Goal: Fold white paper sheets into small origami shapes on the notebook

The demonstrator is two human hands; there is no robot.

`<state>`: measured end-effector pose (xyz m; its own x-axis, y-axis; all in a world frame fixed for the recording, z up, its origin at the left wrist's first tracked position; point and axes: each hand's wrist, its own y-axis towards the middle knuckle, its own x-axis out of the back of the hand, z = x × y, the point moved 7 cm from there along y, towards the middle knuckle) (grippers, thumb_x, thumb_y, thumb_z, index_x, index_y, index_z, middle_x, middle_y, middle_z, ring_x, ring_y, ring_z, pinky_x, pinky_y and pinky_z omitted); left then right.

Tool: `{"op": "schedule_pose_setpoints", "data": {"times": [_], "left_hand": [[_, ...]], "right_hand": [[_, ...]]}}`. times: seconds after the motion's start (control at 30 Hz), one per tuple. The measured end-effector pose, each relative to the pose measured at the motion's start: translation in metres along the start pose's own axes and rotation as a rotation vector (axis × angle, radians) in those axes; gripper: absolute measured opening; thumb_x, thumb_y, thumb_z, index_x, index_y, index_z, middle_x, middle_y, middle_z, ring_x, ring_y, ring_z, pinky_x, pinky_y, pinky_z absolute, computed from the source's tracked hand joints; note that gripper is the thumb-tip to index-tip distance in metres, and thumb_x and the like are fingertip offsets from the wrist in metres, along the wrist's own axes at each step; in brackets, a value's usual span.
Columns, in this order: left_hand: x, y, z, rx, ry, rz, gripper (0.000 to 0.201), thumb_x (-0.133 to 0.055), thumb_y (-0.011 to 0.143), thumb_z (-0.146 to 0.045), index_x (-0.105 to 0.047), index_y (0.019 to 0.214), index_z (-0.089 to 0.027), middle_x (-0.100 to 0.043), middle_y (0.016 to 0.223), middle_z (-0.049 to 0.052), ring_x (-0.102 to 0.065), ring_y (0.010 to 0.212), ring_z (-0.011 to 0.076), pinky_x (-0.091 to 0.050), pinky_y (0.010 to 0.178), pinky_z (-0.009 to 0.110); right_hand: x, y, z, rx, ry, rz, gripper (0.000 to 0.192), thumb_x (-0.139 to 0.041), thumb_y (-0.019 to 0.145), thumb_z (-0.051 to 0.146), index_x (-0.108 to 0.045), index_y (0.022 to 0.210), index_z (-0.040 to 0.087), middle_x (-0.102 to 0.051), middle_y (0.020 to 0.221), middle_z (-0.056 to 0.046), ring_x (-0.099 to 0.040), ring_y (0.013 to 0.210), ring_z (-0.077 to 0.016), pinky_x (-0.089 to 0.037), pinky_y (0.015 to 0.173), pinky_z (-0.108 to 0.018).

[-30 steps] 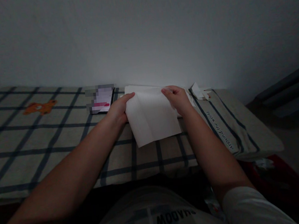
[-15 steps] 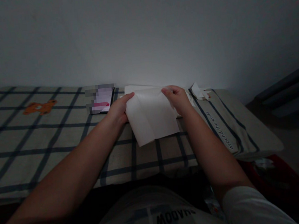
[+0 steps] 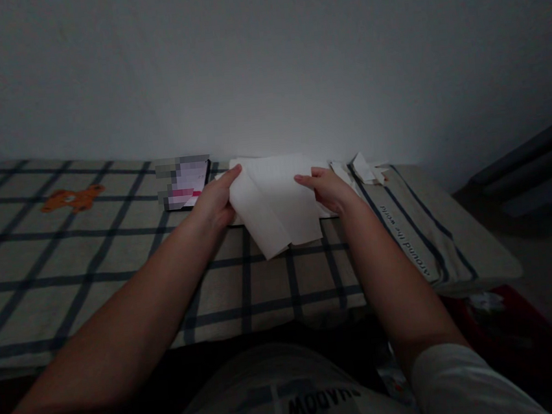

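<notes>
A folded sheet of white paper (image 3: 282,196) is held between my two hands above the checked cloth. My left hand (image 3: 219,199) grips its left edge, thumb on top and fingers underneath. On the right edge, my right hand (image 3: 327,186) pinches the paper with the thumb lying across its face. A crease runs down the left part of the sheet, and its lower corners hang toward me. More white paper lies behind and beneath it, mostly hidden.
A phone (image 3: 188,184) with a lit screen lies left of my hands. Torn paper scraps (image 3: 367,169) sit on the right. The checked tablecloth (image 3: 133,247) has an orange bear figure (image 3: 73,199). A red bin (image 3: 511,321) stands below the right edge, and a wall (image 3: 262,65) rises behind.
The paper's lower edge has risen slightly and its left flap has swung rightward, folding more sharply. My right hand has turned a little, its thumb farther over the sheet.
</notes>
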<state>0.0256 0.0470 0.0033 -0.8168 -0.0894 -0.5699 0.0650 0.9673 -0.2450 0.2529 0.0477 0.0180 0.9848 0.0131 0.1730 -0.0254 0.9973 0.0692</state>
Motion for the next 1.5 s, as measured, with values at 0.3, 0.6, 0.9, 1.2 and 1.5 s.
{"op": "schedule_pose_setpoints", "data": {"times": [0.3,0.6,0.9,1.2,1.5], "left_hand": [[-0.014,-0.018,0.001,0.121,0.111,0.157,0.022,-0.074,0.085,-0.017,-0.068,0.106,-0.017,-0.075,0.084,0.006,-0.071,0.066,0.0148,-0.059,0.062,0.024],[-0.02,-0.028,0.006,0.186,0.123,0.212,0.051,-0.075,0.086,-0.02,-0.056,0.134,-0.023,-0.077,0.1,0.011,-0.076,0.081,0.0225,-0.061,0.086,0.043],[-0.029,-0.027,0.013,0.201,0.138,0.311,0.037,-0.061,0.097,-0.045,-0.068,0.12,-0.017,-0.079,0.098,0.015,-0.076,0.097,0.0316,-0.06,0.089,0.042],[-0.026,-0.028,0.001,0.065,0.122,0.269,0.051,-0.061,0.094,-0.06,-0.066,0.125,-0.02,-0.078,0.106,0.015,-0.075,0.105,0.0332,-0.059,0.091,0.043],[-0.033,-0.031,0.013,0.055,0.16,0.386,0.046,-0.072,0.09,-0.046,-0.064,0.128,-0.022,-0.079,0.11,0.012,-0.072,0.113,0.032,-0.056,0.1,0.043]], "right_hand": [[0.008,0.001,-0.015,-0.192,0.137,-0.136,0.017,-0.077,0.081,0.032,-0.064,0.083,0.022,-0.07,0.076,-0.003,-0.062,0.061,-0.0162,-0.049,0.053,-0.03],[0.011,0.005,-0.009,-0.061,0.094,-0.172,0.019,-0.078,0.076,0.032,-0.07,0.087,0.02,-0.075,0.085,-0.004,-0.063,0.069,-0.0166,-0.051,0.068,-0.033],[-0.019,0.001,-0.004,-0.051,0.201,0.036,0.018,-0.071,0.086,0.041,-0.062,0.089,0.026,-0.078,0.104,-0.007,-0.071,0.095,-0.0235,-0.058,0.085,-0.04],[-0.021,-0.003,0.007,-0.011,0.3,0.054,0.012,-0.066,0.089,0.037,-0.06,0.092,0.027,-0.077,0.104,-0.008,-0.073,0.097,-0.0257,-0.059,0.092,-0.045],[-0.029,-0.002,0.005,-0.021,0.366,0.051,0.022,-0.07,0.085,0.039,-0.063,0.101,0.026,-0.079,0.104,-0.007,-0.074,0.096,-0.0257,-0.059,0.091,-0.043]]}}
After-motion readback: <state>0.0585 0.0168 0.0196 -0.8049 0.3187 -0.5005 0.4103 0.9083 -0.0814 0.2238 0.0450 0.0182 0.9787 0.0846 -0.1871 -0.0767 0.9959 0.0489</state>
